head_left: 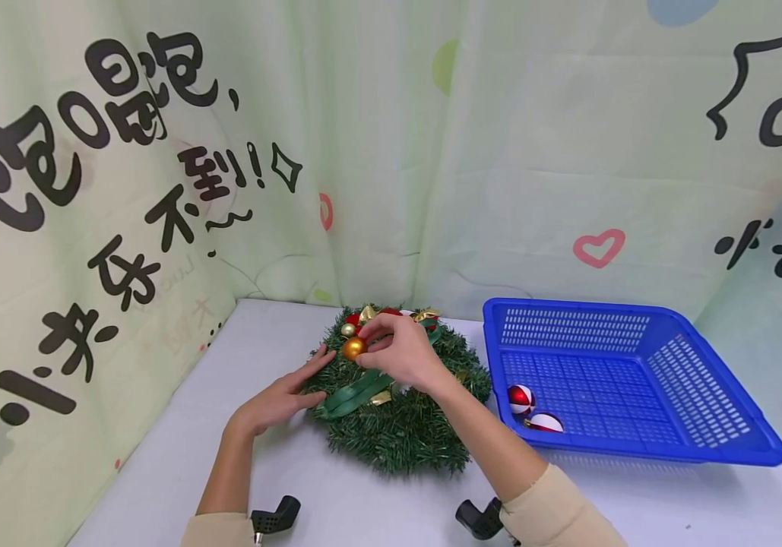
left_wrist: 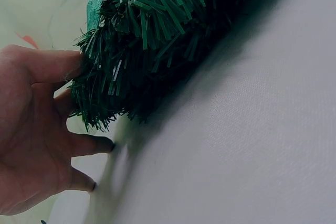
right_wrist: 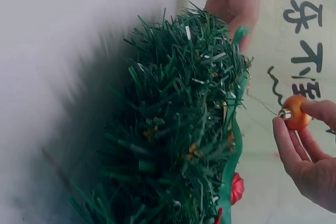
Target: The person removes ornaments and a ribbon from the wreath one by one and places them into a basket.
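A green artificial pine wreath [head_left: 404, 433] lies on the white table with a green ribbon [head_left: 349, 396] across it. My right hand [head_left: 400, 353] pinches a shiny gold Christmas ball [head_left: 353, 349] above the wreath's left part. In the right wrist view, a thin wire runs from the cap of the ball [right_wrist: 298, 113] toward the greenery. My left hand [head_left: 274, 403] touches the wreath's left edge. In the left wrist view the fingers of this hand [left_wrist: 31, 129] are spread, some against the greenery, others reaching toward the table. Red and gold ornaments at the wreath's back are partly hidden by my right hand.
Right of the wreath stands a blue plastic basket [head_left: 582, 441] with a red-and-white ball [head_left: 520, 399] and another ball [head_left: 545, 422] in its near left corner. A printed curtain [head_left: 500, 152] hangs behind and beside the table [head_left: 281, 327].
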### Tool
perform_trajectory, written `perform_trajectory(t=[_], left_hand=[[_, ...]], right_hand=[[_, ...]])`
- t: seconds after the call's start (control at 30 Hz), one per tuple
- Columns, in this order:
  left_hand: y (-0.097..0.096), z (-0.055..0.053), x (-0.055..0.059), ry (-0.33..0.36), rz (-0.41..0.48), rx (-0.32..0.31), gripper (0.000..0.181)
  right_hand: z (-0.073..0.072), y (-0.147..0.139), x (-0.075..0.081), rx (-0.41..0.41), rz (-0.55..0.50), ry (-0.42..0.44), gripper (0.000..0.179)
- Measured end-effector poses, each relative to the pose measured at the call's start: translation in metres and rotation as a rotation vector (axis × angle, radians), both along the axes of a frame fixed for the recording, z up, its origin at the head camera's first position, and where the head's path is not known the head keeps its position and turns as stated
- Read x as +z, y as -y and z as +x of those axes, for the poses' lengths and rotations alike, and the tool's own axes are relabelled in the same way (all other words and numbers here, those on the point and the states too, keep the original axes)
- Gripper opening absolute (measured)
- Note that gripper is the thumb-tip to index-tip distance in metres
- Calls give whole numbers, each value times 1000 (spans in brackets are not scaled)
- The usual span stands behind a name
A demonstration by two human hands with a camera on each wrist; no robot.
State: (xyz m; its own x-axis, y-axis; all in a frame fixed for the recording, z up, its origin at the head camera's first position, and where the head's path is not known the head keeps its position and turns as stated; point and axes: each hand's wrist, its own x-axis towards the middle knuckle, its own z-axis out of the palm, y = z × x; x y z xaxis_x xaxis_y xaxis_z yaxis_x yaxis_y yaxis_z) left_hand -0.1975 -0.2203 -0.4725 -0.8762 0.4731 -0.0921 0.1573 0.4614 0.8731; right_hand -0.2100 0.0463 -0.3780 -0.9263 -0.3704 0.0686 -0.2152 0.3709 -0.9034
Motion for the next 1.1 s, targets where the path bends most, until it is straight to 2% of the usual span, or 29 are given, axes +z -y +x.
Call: perform_trajectory(t=[0.47,0.8,1.1], left_hand=[[-1,-2,-1,-3,6,-6,72],[0,-1,-1,-6,17,-12,73],[-1,0,0,-8,6,-10,73]], right_hand=[[5,-27,6,-78,-1,36,30],[10,-45,9,-95,-9,-11,30],[18,-66,14,-104,-24,-6,29]])
